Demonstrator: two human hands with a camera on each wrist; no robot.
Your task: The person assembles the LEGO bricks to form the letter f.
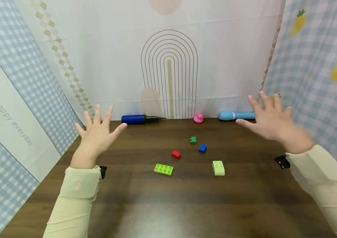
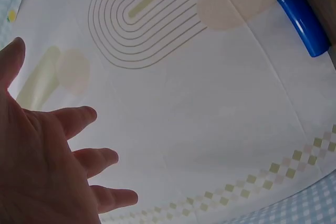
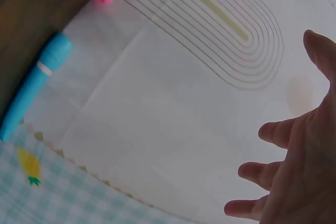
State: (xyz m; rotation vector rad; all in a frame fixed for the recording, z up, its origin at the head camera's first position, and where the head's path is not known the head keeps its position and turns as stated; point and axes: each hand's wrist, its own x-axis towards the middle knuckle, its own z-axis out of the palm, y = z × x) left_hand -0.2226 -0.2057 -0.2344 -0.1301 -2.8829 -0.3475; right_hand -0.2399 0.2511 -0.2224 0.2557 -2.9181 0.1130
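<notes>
Fingers spread, my left hand (image 1: 94, 137) is held up over the left side of the table and holds nothing. My right hand (image 1: 272, 122) is likewise raised with spread fingers on the right, overlapping the end of a light blue tube-shaped thing (image 1: 236, 115) in the head view. Between the hands lie a bright green building brick (image 1: 163, 169), a pale green brick (image 1: 218, 168) with a curved end, a small red brick (image 1: 176, 154), a small blue brick (image 1: 202, 148) and a small dark green brick (image 1: 193, 140).
At the back edge of the dark wooden table (image 1: 168, 201) lie a blue hand pump (image 1: 138, 119) with a black nozzle and a pink rubber duck (image 1: 198, 118). A white printed cloth (image 1: 111, 66) hangs behind; checkered cloths (image 1: 314, 66) flank both sides.
</notes>
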